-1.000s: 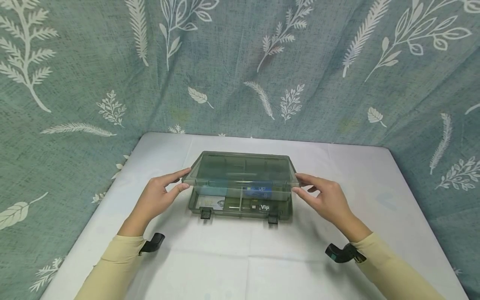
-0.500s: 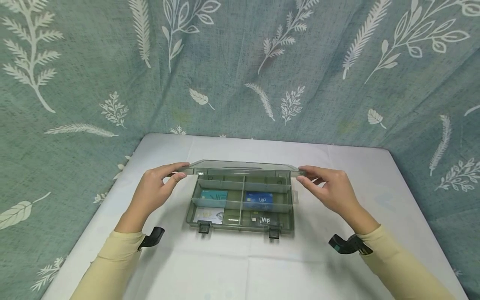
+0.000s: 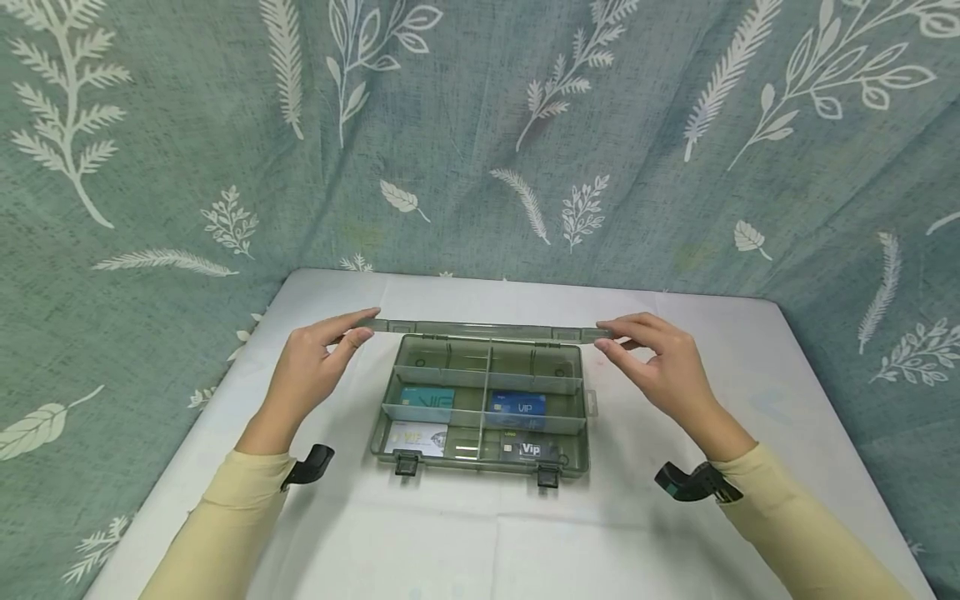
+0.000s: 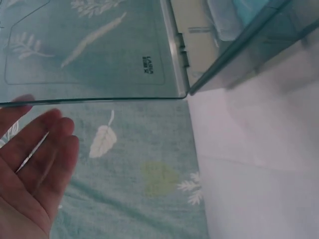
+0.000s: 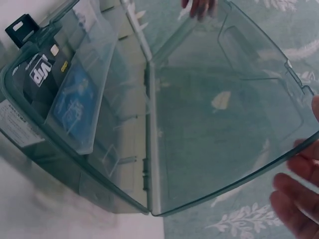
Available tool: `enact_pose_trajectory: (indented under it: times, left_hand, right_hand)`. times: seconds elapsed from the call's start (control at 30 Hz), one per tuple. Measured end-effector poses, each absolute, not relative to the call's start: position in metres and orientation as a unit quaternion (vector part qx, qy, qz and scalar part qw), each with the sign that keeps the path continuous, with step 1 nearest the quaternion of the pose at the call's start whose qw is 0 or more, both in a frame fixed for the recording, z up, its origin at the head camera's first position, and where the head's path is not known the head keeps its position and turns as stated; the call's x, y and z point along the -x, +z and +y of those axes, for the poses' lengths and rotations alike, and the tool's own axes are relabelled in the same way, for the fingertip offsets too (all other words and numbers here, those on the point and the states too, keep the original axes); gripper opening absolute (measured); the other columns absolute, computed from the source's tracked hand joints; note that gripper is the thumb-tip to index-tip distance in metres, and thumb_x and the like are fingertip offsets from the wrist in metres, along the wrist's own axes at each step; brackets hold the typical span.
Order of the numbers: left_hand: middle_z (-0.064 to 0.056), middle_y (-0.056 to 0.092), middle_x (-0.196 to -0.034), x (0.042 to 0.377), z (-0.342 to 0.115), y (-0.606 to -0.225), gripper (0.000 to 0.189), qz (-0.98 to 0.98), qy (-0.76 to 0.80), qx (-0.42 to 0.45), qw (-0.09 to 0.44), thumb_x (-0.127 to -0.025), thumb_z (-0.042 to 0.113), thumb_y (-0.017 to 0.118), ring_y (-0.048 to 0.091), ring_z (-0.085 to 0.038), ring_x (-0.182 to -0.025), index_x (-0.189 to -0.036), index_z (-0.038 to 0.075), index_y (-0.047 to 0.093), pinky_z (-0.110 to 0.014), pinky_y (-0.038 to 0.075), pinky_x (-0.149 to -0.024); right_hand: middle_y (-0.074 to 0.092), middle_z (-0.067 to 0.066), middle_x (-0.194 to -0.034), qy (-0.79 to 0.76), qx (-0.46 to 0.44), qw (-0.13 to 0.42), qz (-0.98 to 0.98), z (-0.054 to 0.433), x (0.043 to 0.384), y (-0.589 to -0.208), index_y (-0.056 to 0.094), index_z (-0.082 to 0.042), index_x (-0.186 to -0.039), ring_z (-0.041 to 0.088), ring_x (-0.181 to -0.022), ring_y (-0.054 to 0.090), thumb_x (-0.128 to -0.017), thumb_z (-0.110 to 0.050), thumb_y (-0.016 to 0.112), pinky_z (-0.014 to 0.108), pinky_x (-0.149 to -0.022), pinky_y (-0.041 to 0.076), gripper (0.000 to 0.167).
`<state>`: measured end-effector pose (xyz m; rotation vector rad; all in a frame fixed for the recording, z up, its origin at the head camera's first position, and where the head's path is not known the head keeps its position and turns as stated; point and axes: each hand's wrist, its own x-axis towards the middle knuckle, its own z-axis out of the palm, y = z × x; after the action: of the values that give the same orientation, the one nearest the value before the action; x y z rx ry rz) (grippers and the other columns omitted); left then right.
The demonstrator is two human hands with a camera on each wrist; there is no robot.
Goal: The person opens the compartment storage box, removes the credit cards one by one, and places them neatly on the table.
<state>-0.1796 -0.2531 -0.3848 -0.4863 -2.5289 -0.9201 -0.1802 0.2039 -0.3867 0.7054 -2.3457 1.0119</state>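
A translucent grey-green plastic compartment box (image 3: pixel 480 467) lies on the table, its hinged lid (image 3: pixel 480 328) raised and seen nearly edge-on. My left hand (image 3: pixel 307 371) holds the lid's left corner between thumb and fingers; my right hand (image 3: pixel 667 371) holds the right corner likewise. Inside, the middle row has a teal card (image 3: pixel 427 397) and a blue card (image 3: pixel 519 404). The front row carries a white card (image 3: pixel 417 438) and a black card (image 3: pixel 528 447). In the right wrist view, the lid (image 5: pixel 214 134) stands wide from the base along its hinge.
Two black latches (image 3: pixel 406 463) hang off the box's front edge. A white cloth (image 3: pixel 465 542) covers the table. Behind and beside it hangs a green leaf-patterned curtain (image 3: pixel 450 150). Black wrist cameras (image 3: pixel 307 465) are worn near both sleeves.
Both hands have swung the lid up and back from partly covering the box to standing upright. The compartments and cards now show uncovered, and the hands still hold the lid's corners.
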Motion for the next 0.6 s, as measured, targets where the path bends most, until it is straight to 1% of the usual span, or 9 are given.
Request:
enact_pose_trajectory:
  times: [0.07, 0.1, 0.17, 0.23, 0.27, 0.4, 0.5, 0.53, 0.6]
  left_hand:
    - [-0.006, 0.071, -0.127, 0.182, -0.252, -0.384, 0.034, -0.899, -0.34, 0.173, 0.216, -0.104, 0.024, 0.062, 0.072, -0.019, -0.082, -0.137, 0.022, 0.068, -0.036, 0.059, -0.072]
    - [-0.005, 0.072, -0.126, 0.184, -0.251, -0.384, 0.034, -0.894, -0.346, 0.173, 0.226, -0.103, 0.023, 0.063, 0.067, -0.012, -0.067, -0.137, 0.023, 0.068, -0.028, 0.055, -0.063]
    - [-0.003, 0.073, -0.124, 0.188, -0.249, -0.383, 0.034, -0.883, -0.357, 0.179, 0.246, -0.103, 0.018, 0.064, 0.042, -0.003, -0.044, -0.137, 0.023, 0.068, -0.022, 0.039, -0.047]
    - [-0.002, 0.073, -0.122, 0.192, -0.247, -0.382, 0.035, -0.872, -0.366, 0.187, 0.265, -0.102, 0.015, 0.064, 0.015, -0.002, -0.04, -0.136, 0.022, 0.069, -0.024, 0.024, -0.04]
    - [-0.001, 0.073, -0.122, 0.194, -0.246, -0.382, 0.035, -0.867, -0.371, 0.191, 0.272, -0.101, 0.013, 0.065, 0.016, -0.001, -0.041, -0.135, 0.022, 0.069, -0.024, 0.025, -0.041]
    - [-0.002, 0.073, -0.123, 0.2, -0.242, -0.378, 0.035, -0.854, -0.388, 0.199, 0.282, -0.101, 0.011, 0.064, 0.031, 0.0, -0.046, -0.134, 0.021, 0.07, -0.024, 0.027, -0.043]
    - [-0.004, 0.074, -0.12, 0.204, -0.241, -0.377, 0.033, -0.855, -0.392, 0.194, 0.278, -0.103, 0.013, 0.062, 0.043, -0.005, -0.05, -0.133, 0.023, 0.071, -0.024, 0.028, -0.044]
    - [-0.005, 0.075, -0.119, 0.204, -0.241, -0.376, 0.033, -0.857, -0.391, 0.193, 0.276, -0.103, 0.013, 0.061, 0.04, -0.009, -0.048, -0.134, 0.024, 0.071, -0.024, 0.028, -0.043]
    - [-0.006, 0.074, -0.119, 0.206, -0.241, -0.376, 0.033, -0.862, -0.382, 0.191, 0.273, -0.105, 0.014, 0.059, 0.056, -0.014, -0.055, -0.135, 0.025, 0.07, -0.025, 0.028, -0.043]
  right_hand:
    - [0.074, 0.0, -0.113, 0.388, -0.263, 0.251, -0.847, 0.203, 0.182, -0.387, 0.078, -0.013, -0.117, 0.018, -0.093, 0.069, -0.087, -0.007, 0.081, 0.02, -0.08, 0.055, 0.03]
    - [0.074, 0.0, -0.115, 0.398, -0.267, 0.254, -0.84, 0.202, 0.183, -0.387, 0.078, -0.013, -0.118, 0.018, -0.096, 0.069, -0.087, -0.005, 0.08, 0.02, -0.082, 0.055, 0.032]
    - [0.074, 0.001, -0.117, 0.414, -0.274, 0.262, -0.828, 0.201, 0.185, -0.386, 0.077, -0.013, -0.12, 0.017, -0.099, 0.067, -0.086, -0.001, 0.08, 0.019, -0.086, 0.053, 0.036]
    - [0.074, 0.003, -0.116, 0.426, -0.278, 0.27, -0.818, 0.198, 0.187, -0.385, 0.077, -0.013, -0.121, 0.015, -0.099, 0.067, -0.087, 0.001, 0.079, 0.019, -0.087, 0.053, 0.037]
    - [0.074, 0.004, -0.116, 0.433, -0.28, 0.273, -0.812, 0.197, 0.188, -0.385, 0.077, -0.011, -0.12, 0.015, -0.098, 0.066, -0.086, 0.003, 0.078, 0.019, -0.086, 0.053, 0.037]
    - [0.074, 0.009, -0.115, 0.467, -0.282, 0.285, -0.788, 0.191, 0.196, -0.385, 0.078, -0.006, -0.114, 0.012, -0.104, 0.067, -0.088, 0.008, 0.074, 0.019, -0.089, 0.054, 0.03]
    - [0.074, 0.012, -0.115, 0.487, -0.278, 0.292, -0.774, 0.187, 0.202, -0.386, 0.078, -0.004, -0.109, 0.009, -0.109, 0.066, -0.088, 0.012, 0.072, 0.018, -0.091, 0.054, 0.027]
    - [0.074, 0.012, -0.115, 0.493, -0.276, 0.293, -0.771, 0.186, 0.203, -0.386, 0.078, -0.003, -0.109, 0.008, -0.11, 0.066, -0.088, 0.013, 0.071, 0.018, -0.092, 0.054, 0.027]
    - [0.074, 0.012, -0.116, 0.501, -0.274, 0.295, -0.766, 0.185, 0.207, -0.387, 0.078, -0.003, -0.11, 0.006, -0.11, 0.066, -0.089, 0.013, 0.07, 0.018, -0.091, 0.055, 0.028]
